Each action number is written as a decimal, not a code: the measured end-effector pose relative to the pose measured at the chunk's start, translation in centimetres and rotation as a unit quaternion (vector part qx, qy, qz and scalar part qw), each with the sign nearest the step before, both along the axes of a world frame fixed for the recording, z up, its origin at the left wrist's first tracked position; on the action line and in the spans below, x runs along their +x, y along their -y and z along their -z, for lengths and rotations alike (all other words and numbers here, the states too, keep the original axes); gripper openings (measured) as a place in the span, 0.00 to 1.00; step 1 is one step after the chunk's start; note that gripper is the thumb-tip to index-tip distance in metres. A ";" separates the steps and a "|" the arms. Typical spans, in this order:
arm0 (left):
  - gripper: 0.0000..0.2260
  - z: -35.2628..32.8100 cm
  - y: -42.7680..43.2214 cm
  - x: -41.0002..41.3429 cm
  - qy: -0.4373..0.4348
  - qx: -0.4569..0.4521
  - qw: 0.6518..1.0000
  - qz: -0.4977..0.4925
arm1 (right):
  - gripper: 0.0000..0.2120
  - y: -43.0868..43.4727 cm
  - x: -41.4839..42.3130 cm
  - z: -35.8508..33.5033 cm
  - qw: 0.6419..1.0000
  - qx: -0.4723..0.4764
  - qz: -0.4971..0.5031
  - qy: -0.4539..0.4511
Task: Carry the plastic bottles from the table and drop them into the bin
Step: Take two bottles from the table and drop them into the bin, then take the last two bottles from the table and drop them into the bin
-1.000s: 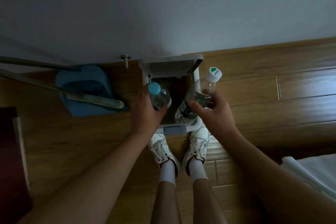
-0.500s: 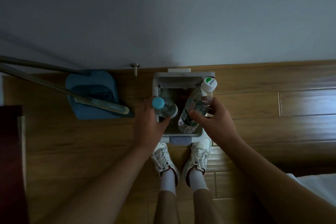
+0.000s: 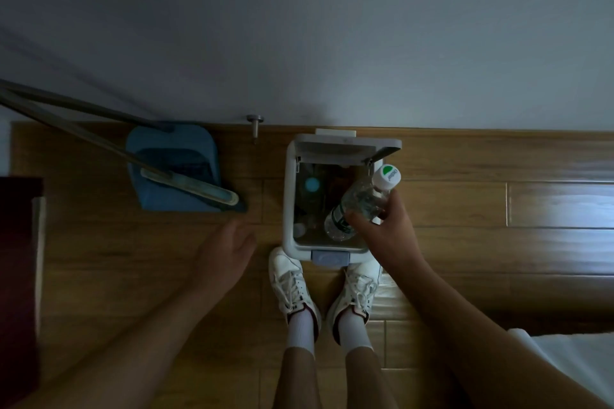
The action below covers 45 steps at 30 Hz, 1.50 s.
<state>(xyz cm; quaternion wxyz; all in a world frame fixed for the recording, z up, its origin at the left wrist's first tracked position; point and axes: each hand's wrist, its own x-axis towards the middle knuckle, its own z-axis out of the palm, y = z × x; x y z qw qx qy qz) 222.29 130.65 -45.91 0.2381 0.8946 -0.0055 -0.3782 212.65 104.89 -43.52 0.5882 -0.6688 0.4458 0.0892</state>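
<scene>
A white pedal bin [image 3: 288,196] stands against the wall with its lid up, right in front of my feet. My right hand [image 3: 382,236] grips a clear plastic bottle [image 3: 357,206] with a white and green cap, held tilted over the bin's right side. Inside the bin lies a bottle with a blue cap [image 3: 311,184], dim in the shadow. My left hand [image 3: 226,252] hangs empty to the left of the bin, fingers loosely apart.
A blue dustpan [image 3: 172,173] with a long-handled broom [image 3: 189,183] rests on the wooden floor left of the bin. A metal door stop [image 3: 255,124] sticks out of the skirting. Dark furniture [image 3: 16,276] stands at far left, white fabric [image 3: 571,365] at lower right.
My left hand let go of the blue-capped bottle, which dropped into the bin, and the hand drew back to the left. The right hand still holds its bottle over the bin.
</scene>
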 end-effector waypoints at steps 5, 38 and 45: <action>0.16 -0.4 -3.3 0.3 -0.024 0.039 0.999 -0.026 | 0.29 -0.3 1.2 0.1 1.000 0.007 0.003 0.002; 0.13 -23.7 2.4 -5.1 -0.091 0.062 0.994 0.025 | 0.17 2.5 -14.7 -16.5 0.983 0.045 -0.035 -0.172; 0.12 -34.5 10.1 -9.6 -0.067 0.029 0.990 0.124 | 0.13 7.0 -23.2 -29.2 0.989 0.037 0.043 -0.136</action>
